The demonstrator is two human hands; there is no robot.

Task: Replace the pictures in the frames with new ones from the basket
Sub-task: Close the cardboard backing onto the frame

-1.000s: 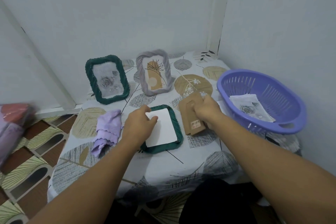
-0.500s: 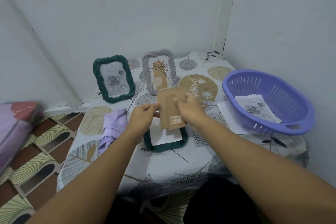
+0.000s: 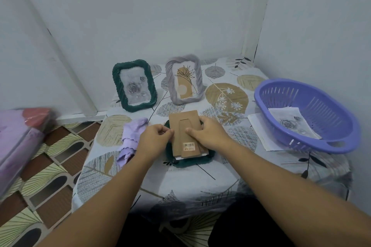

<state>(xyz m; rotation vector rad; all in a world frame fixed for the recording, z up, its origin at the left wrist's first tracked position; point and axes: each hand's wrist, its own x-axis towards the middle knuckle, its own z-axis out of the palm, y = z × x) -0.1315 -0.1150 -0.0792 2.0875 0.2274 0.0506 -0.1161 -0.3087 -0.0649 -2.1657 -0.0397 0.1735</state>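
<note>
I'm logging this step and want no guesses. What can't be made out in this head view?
- Face-down green frame: mostly hidden by the brown backing board and both hands.
- White sheet under the board: only an edge shows.
- Barcode label: too small to read.
- Sheet beside the purple basket: partly hidden by the basket.
- Pink bundle: blurred, cut by left edge.

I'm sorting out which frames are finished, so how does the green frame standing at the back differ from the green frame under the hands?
The standing green frame is upright, facing forward, showing a rose picture behind its glass. The flat green frame lies face down, with the left hand and right hand holding a brown backing board over it, so its picture cannot be seen. Both share a dark green, ridged border.
</note>
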